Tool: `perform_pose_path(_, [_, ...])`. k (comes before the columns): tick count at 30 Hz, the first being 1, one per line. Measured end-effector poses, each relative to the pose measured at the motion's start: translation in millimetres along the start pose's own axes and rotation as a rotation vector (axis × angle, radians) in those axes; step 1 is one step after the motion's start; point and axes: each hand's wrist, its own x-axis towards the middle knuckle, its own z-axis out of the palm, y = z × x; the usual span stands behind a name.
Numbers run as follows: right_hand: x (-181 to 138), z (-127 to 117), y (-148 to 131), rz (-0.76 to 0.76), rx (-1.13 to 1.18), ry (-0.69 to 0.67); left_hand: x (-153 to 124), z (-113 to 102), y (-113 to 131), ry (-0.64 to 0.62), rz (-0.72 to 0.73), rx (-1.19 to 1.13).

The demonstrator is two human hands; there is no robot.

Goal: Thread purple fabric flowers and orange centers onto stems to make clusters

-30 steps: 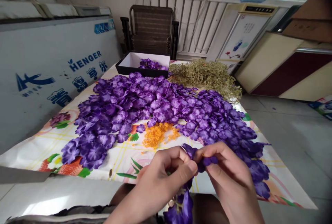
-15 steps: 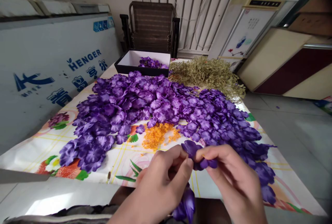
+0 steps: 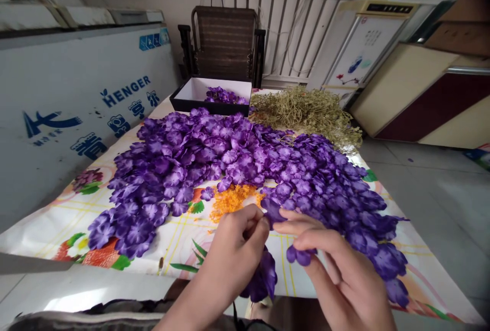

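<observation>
My left hand (image 3: 233, 254) is closed near the table's front edge, pinching a purple fabric flower (image 3: 272, 209) at its fingertips; a bunch of purple flowers (image 3: 263, 280) hangs below it. My right hand (image 3: 337, 269) sits just right of it, thumb and fingers pinched on a small purple petal piece (image 3: 300, 255), with its forefinger touching the flower the left hand holds. A big heap of loose purple flowers (image 3: 229, 162) covers the table behind. A small pile of orange centres (image 3: 233, 199) lies just beyond my hands.
A fruit-print cloth (image 3: 57, 218) covers the table. At the far end stand a black box (image 3: 191, 102) with purple flowers and a heap of dry green stems (image 3: 306, 111). A chest freezer (image 3: 76, 96) runs along the left; a chair (image 3: 224, 40) stands behind.
Both hands have moved slightly forward and apart. The flower now sits at my left fingertips, and my right hand has come away with a small purple piece.
</observation>
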Motion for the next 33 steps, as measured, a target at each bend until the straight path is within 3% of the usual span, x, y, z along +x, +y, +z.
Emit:
perform_pose_path(3, [3, 3, 0, 0.064, -0.008, -0.030, 3, 0, -4, -0.094, -0.018, -0.150])
perform_pose_path(6, [4, 2, 6, 0.171, -0.078, 0.068, 6, -3, -6, -0.138, -0.062, -0.260])
perform_pose_path(9, [6, -2, 18, 0.269, -0.215, 0.146, 12, -8, -7, -0.064, -0.078, -0.271])
perform_pose_path(12, [10, -3, 30, 0.331, -0.260, 0.052, 16, -15, -8, 0.031, -0.061, -0.205])
perform_pose_path(15, [15, -2, 31, 0.347, -0.117, 0.021, 19, -19, -8, 0.040, -0.045, -0.109])
perform_pose_path(19, [20, 2, 18, 0.420, 0.434, 0.035, 15, -19, -5, -0.003, 0.033, 0.079])
perform_pose_path(21, [21, 6, 12, 0.435, 0.583, 0.048, 12, -18, -5, -0.030, 0.097, 0.202])
perform_pose_path(27, [24, 18, 16, 0.404, 0.487, 0.197, 6, -21, -7, -0.073, 0.206, 0.306])
perform_pose_path(33, [25, 21, 17, 0.350, 0.528, 0.181, 6, -19, -7, -0.121, 0.193, 0.209])
